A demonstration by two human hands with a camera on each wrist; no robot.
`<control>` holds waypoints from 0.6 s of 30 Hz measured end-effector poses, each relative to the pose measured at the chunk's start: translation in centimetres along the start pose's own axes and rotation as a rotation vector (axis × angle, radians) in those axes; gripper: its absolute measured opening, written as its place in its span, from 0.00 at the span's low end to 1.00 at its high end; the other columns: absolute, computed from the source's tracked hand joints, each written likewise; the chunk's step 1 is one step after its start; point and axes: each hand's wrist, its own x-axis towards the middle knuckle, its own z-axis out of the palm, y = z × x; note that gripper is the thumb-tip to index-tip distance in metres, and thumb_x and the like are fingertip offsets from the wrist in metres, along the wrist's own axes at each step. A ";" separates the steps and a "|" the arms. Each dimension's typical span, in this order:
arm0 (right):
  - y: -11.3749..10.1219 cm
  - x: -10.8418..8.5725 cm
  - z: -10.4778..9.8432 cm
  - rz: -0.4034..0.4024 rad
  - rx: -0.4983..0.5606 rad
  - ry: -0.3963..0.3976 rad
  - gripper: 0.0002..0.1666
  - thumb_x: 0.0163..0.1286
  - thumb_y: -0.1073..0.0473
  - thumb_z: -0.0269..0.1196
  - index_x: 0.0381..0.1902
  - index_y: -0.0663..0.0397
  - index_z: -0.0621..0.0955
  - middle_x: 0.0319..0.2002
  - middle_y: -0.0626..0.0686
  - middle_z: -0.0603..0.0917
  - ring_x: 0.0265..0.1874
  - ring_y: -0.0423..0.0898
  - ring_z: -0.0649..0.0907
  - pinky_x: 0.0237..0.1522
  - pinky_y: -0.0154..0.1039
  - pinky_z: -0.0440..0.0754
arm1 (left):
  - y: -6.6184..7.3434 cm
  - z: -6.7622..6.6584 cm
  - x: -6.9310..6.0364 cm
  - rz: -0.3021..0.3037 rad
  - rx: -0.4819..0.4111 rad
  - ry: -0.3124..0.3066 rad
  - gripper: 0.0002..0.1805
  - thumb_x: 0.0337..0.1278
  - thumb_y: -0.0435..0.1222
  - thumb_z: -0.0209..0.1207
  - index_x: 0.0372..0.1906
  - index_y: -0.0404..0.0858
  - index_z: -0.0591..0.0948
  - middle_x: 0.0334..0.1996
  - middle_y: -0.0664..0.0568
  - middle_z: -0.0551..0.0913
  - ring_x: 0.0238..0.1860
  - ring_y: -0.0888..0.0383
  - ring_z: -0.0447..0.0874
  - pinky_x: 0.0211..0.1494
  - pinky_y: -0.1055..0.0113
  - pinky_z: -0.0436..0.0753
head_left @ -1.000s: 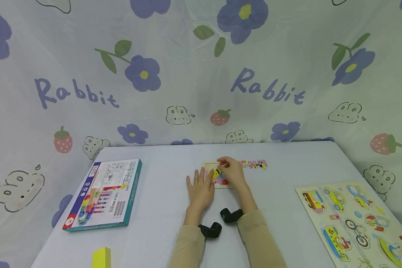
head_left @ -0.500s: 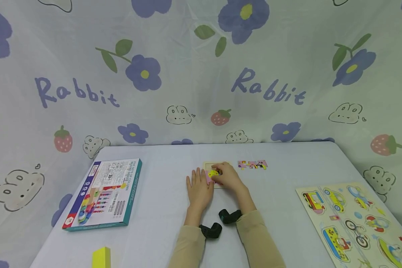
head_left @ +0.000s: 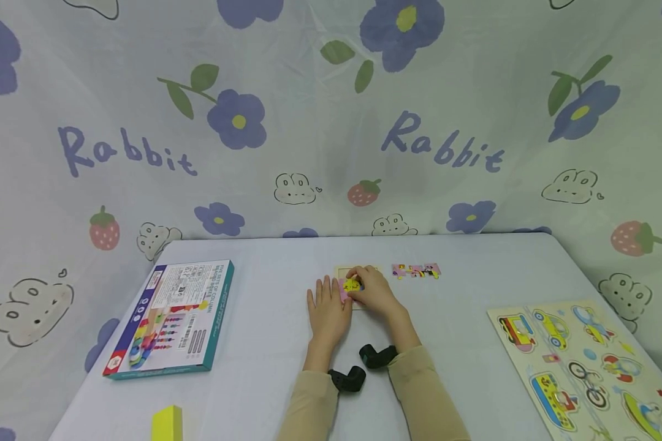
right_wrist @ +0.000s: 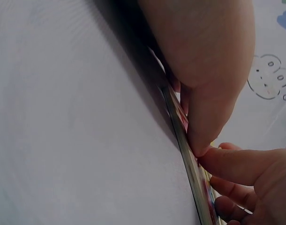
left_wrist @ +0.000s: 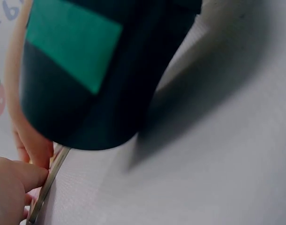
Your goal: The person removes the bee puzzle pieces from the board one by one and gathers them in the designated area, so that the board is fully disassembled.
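Writing on the patterned curtain (head_left: 331, 135): "Rabbit", twice, at upper left and upper right of centre. On the box (head_left: 171, 318) at left, "FIVE SETS OF COLUMN"; smaller print too fine to read. At centre of the frame, a puzzle board (head_left: 340, 269) on the white surface (head_left: 265, 343). Left grip (head_left: 330, 312): fingers straight, resting on the board's left side. Right grip (head_left: 375, 291): thumb and fingers bent, pinching a yellow puzzle piece (head_left: 352, 285) at the board. Near, at right, more pieces (head_left: 416, 271).
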 end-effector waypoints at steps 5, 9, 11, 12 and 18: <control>0.0 0.1 0.0 -0.005 0.050 0.010 0.17 0.52 0.64 0.69 0.40 0.52 0.76 0.35 0.53 0.79 0.35 0.48 0.76 0.42 0.46 0.73 | 0.0 0.0 0.0 0.003 0.001 0.008 0.31 0.64 0.47 0.47 0.65 0.31 0.64 0.68 0.39 0.58 0.70 0.43 0.49 0.69 0.44 0.42; -0.1 0.0 -0.1 -0.001 0.084 0.018 0.15 0.54 0.65 0.67 0.38 0.51 0.75 0.32 0.52 0.80 0.29 0.45 0.74 0.35 0.42 0.72 | 0.0 0.0 0.0 0.001 -0.003 0.005 0.31 0.65 0.47 0.46 0.66 0.31 0.64 0.68 0.39 0.58 0.71 0.43 0.48 0.69 0.44 0.42; -0.1 0.0 -0.1 0.004 0.101 0.024 0.14 0.55 0.66 0.66 0.37 0.50 0.75 0.30 0.51 0.79 0.27 0.43 0.73 0.32 0.39 0.71 | 0.0 0.0 0.0 -0.002 -0.005 0.000 0.31 0.65 0.47 0.46 0.66 0.31 0.64 0.69 0.39 0.58 0.71 0.43 0.48 0.69 0.44 0.41; -0.2 0.0 -0.2 0.004 0.113 0.027 0.13 0.55 0.66 0.66 0.37 0.51 0.75 0.29 0.50 0.79 0.26 0.43 0.73 0.31 0.38 0.71 | 0.0 0.0 0.0 -0.002 -0.010 0.001 0.31 0.65 0.47 0.45 0.66 0.31 0.64 0.68 0.39 0.58 0.71 0.42 0.48 0.69 0.44 0.41; -0.1 -0.1 -0.4 0.049 0.243 0.038 0.13 0.57 0.66 0.64 0.39 0.53 0.75 0.30 0.52 0.78 0.27 0.43 0.75 0.31 0.36 0.73 | 0.1 -0.1 -0.1 -0.002 -0.020 -0.003 0.31 0.65 0.47 0.46 0.65 0.31 0.64 0.68 0.38 0.58 0.71 0.42 0.48 0.69 0.44 0.42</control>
